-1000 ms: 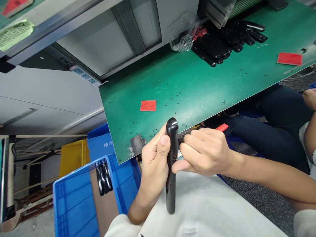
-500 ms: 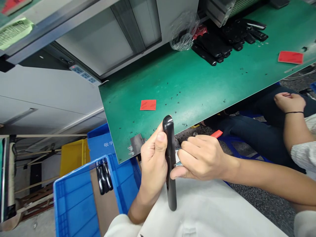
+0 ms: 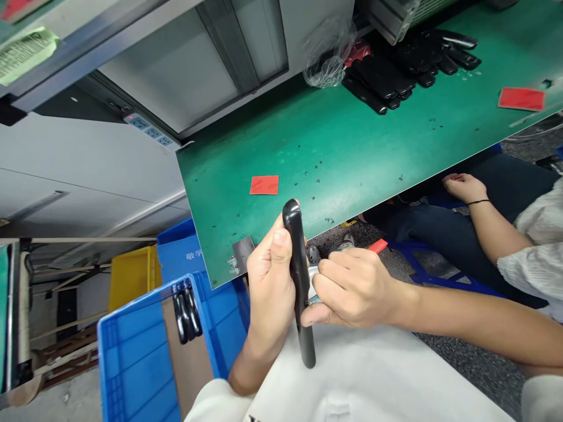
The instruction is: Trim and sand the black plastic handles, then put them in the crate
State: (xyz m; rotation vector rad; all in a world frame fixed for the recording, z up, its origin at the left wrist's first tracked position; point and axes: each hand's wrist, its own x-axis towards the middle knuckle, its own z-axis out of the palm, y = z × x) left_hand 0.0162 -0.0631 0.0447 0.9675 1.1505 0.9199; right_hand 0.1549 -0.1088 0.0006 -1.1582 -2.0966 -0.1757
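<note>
My left hand (image 3: 270, 281) is closed round a long, glossy black plastic handle (image 3: 299, 275), thumb on its near face. The handle stands roughly upright in front of my white apron, its lower end hanging free. My right hand (image 3: 352, 287) is closed in a fist on a slim knife, whose red end (image 3: 377, 246) sticks out behind the knuckles. The right thumb presses the handle's right edge, and a thin bit of metal shows there. Most of the knife is hidden in the fingers.
Beyond my hands is a green table (image 3: 352, 140) with black scraps, a red card (image 3: 264, 185) and black handles (image 3: 378, 82) piled at the back. A blue crate (image 3: 132, 357) at left holds more black handles. A co-worker's hand (image 3: 466, 189) is at right.
My right hand has shifted slightly left and down along the black handle, whose top now leans a little more left. The co-worker's hand at right has moved left.
</note>
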